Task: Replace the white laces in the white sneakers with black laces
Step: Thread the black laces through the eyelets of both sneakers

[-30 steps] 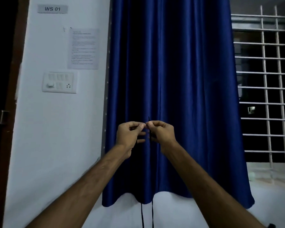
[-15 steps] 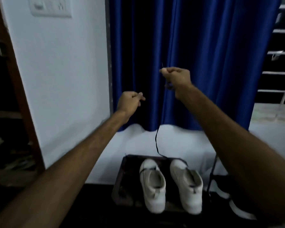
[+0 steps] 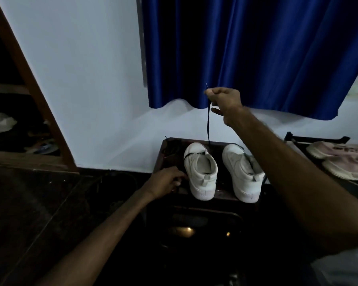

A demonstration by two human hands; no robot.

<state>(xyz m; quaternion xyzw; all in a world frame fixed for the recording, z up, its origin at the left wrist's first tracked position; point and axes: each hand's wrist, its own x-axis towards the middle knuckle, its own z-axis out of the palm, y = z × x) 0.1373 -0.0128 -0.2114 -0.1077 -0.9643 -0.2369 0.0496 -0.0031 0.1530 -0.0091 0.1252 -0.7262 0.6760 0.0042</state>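
Two white sneakers stand heel-toward-me on a small dark wooden stool [image 3: 221, 194]: the left sneaker [image 3: 201, 172] and the right sneaker [image 3: 243, 172]. A black lace [image 3: 208, 124] rises taut from the left sneaker's front up to my right hand [image 3: 225, 100], which pinches its tip in front of the curtain. My left hand [image 3: 165, 181] is low at the stool's left edge, beside the left sneaker, fingers curled on something dark that I cannot make out. A dark tangle of laces [image 3: 172, 150] lies at the stool's back left.
A blue curtain [image 3: 246, 48] hangs over a white wall behind the stool. A pinkish pair of shoes [image 3: 343, 159] lies at the right. A brown door frame [image 3: 29, 83] and dark clutter are at the left. The floor is dark.
My view has tilted down from the curtain to the stool. My hands have parted: the left dropped to the stool's edge, the right still holds the black lace up.
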